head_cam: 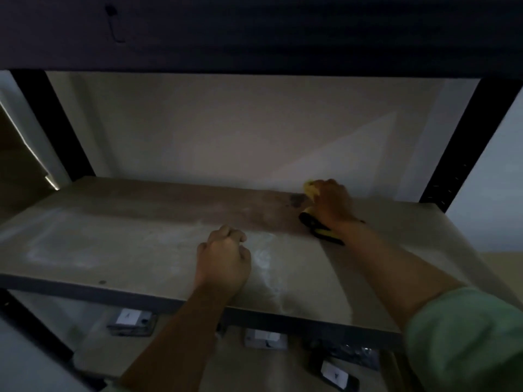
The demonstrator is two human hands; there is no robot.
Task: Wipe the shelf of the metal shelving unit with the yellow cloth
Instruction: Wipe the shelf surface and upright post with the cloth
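The shelf (119, 239) of the metal shelving unit is a pale, dusty board with a darker streak along its back. My right hand (332, 200) reaches to the back right of the shelf and grips the yellow cloth (310, 189), pressing it onto the board near a dark stain (295, 199). Only a bit of the cloth shows past my fingers. A black and yellow band (319, 229) sits at that wrist. My left hand (225, 260) rests on the shelf near the front middle, fingers curled and holding nothing.
Black uprights (53, 123) (467, 148) frame the shelf on both sides and a dark shelf (254, 32) hangs above. A white wall (240, 131) closes the back. On the lower shelf lie several dark items with white labels (130, 319) (266, 338) (334, 374).
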